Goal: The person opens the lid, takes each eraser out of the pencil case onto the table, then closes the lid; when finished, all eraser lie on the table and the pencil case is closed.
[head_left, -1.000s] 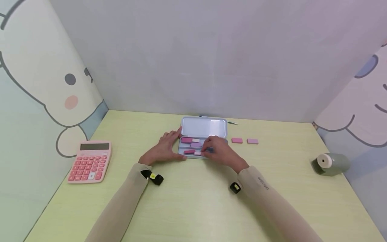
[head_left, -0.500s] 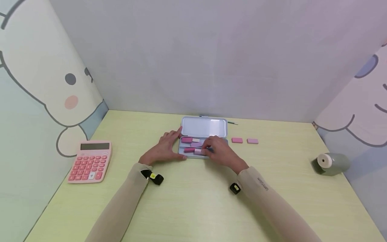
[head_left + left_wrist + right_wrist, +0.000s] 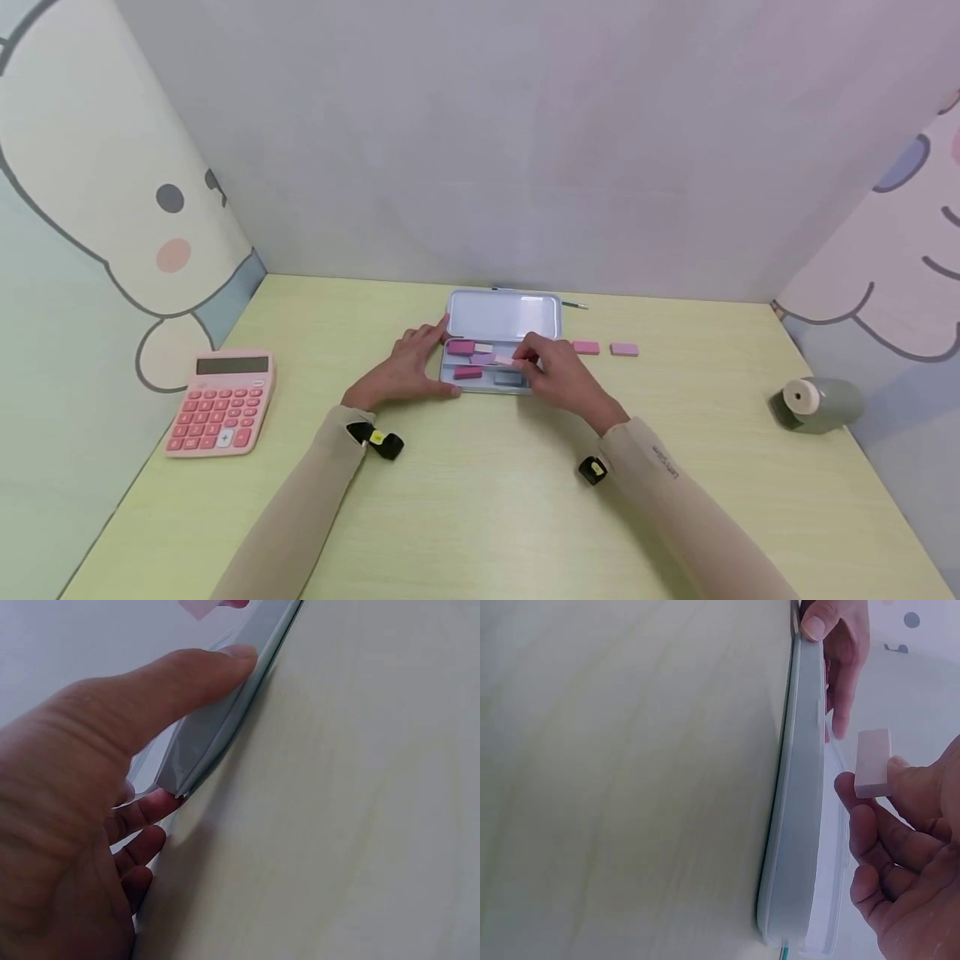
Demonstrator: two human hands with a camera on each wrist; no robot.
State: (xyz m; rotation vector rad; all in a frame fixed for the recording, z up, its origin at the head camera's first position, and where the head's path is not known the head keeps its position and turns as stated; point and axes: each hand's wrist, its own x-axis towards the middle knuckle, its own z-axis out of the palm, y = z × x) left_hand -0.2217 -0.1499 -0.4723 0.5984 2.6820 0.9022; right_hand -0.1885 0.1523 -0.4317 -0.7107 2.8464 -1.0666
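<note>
A pale blue pencil case point(image 3: 504, 315) lies with its lid folded back. My left hand point(image 3: 401, 369) spans its left end, the straight thumb on the front wall and a finger at the corner in the left wrist view. Between thumb and fingertip, my right hand point(image 3: 564, 379) pinches a pale pink eraser point(image 3: 871, 761), raised above the case. The back compartment contains a magenta eraser point(image 3: 461, 347), a white eraser point(image 3: 483, 348) and a lilac eraser point(image 3: 482, 359). In the front one are a dark pink eraser point(image 3: 468, 373) and a blue-grey block point(image 3: 508, 378). The right hand hides the case's right end.
Right of the case lie a pink eraser point(image 3: 586, 347) and a lilac-pink eraser point(image 3: 624, 349). A pencil point(image 3: 574, 306) sticks out behind the lid. A pink calculator point(image 3: 221, 403) is at the left, a grey-green pencil sharpener point(image 3: 817, 406) at the right.
My right hand has lifted the pale pink eraser from the front compartment and moved it back and slightly right, uncovering the blue-grey block. The left hand stays in place.
</note>
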